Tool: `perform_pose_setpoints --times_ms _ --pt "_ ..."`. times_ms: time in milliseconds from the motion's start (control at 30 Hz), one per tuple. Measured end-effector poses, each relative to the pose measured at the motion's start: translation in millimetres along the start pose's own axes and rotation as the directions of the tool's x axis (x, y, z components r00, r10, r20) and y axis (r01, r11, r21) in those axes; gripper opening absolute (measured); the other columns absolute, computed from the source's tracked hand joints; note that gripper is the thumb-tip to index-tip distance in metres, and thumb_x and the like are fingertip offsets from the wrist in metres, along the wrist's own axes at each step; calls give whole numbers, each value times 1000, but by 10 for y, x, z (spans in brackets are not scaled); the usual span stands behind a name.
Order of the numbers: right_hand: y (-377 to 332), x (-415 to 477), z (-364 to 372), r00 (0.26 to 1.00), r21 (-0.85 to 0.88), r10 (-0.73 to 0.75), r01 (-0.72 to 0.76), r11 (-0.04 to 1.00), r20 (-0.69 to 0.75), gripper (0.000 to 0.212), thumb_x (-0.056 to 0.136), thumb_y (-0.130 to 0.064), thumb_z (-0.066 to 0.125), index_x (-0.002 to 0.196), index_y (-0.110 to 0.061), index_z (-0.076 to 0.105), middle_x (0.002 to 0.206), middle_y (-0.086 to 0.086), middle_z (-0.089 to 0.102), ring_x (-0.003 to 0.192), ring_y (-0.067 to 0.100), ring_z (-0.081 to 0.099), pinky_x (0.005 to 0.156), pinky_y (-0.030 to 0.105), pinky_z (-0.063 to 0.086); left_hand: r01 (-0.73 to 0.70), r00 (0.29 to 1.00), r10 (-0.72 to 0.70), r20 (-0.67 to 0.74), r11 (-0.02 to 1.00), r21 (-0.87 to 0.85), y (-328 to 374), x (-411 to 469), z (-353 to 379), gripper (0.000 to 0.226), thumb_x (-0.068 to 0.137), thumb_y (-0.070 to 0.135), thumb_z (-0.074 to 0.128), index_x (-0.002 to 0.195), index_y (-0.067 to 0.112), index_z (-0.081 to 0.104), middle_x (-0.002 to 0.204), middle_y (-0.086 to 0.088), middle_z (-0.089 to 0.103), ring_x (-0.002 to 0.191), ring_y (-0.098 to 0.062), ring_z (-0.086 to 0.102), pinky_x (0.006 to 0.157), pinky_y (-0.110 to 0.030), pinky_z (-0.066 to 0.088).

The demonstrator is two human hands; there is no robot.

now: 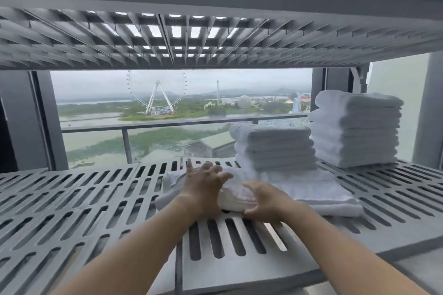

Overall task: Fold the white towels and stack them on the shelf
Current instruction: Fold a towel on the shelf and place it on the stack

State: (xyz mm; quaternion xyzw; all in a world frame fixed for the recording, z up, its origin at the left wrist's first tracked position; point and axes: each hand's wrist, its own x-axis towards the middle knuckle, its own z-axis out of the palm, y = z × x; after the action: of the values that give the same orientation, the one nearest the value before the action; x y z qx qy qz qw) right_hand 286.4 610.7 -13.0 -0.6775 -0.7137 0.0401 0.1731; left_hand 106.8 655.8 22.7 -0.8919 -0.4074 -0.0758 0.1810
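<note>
Now, middle of the shelf (72, 199): I log the left hand (206, 183) pressing the towel (311, 189), fingers spread; the right hand (262, 201) curls round its near fold. Short stack (273, 146) and tall stack (354, 129) sit toward the back right corner.

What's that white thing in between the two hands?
A partly folded white towel lies between the left hand and the right hand, on the grey slatted shelf. The head view shows it.
</note>
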Motion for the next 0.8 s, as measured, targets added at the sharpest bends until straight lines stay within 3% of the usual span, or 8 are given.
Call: perform_pose_setpoints --times_ms 67,133,233,367,500,600,700,800 --pt "114 -21 -25 1000 -74 -24 25 997 9 43 74 -20 59 116 -17 53 126 0 54 117 22 52 94 30 45 24 996 -31 86 997 79 81 70 -17 65 77 31 61 136 35 35 136 4 41 135 -22 26 109 -67 6" --pt "249 -54 -63 999 -110 -33 34 993 10 45 77 -13 57 122 -20 53 129 -1 54 119 22 50 97 33 44 54 990 -66 121 993 101 128 104 -24 57 80 26 56 134 35 39 133 2 43 133 -23 27 110 -66 8" --pt "489 -123 -154 998 -112 -62 60 992 -16 52 82 -9 51 129 -31 50 131 -3 56 119 20 50 95 29 43 74 985 -86 151 994 86 209 110 -41 58 78 27 57 133 38 39 132 4 44 130 -22 32 109 -60 19" --pt "834 -224 -370 996 -165 -88 82 983 -31 58 77 -5 46 121 -42 54 114 -4 65 107 21 57 80 27 45 105 975 -109 192 994 31 468 101 -69 60 77 30 58 133 35 39 132 4 45 124 -22 39 104 -50 31" --pt "1259 -379 -610 993 -199 -86 68 978 -82 53 75 -10 50 112 -46 59 107 -10 68 102 17 61 74 24 42 125 983 -115 142 990 -65 873 138 -96 55 79 39 54 132 32 43 132 4 45 124 -20 40 101 -43 37" --pt "1569 -507 -699 994 -149 -66 51 987 -93 48 74 -11 52 109 -43 62 106 -10 68 97 15 61 75 26 46 117 989 -104 105 985 -128 1166 163 -83 52 80 47 52 129 33 44 131 5 46 121 -18 42 100 -40 39" --pt "1771 -609 -704 999 24 -52 52 998 -2 51 70 -14 51 113 -40 60 104 -10 65 96 12 58 80 25 47 166 986 -155 64 962 -216 1343 181 -61 46 84 60 44 121 34 53 127 6 50 119 -17 44 100 -40 38" --pt "1817 -622 -709 988 196 -136 120 973 72 44 75 -32 62 119 -33 59 124 -10 59 111 8 53 97 24 40 213 976 -215 20 944 -254 1379 158 -23 35 91 53 39 117 36 57 125 6 53 120 -17 44 102 -40 37"
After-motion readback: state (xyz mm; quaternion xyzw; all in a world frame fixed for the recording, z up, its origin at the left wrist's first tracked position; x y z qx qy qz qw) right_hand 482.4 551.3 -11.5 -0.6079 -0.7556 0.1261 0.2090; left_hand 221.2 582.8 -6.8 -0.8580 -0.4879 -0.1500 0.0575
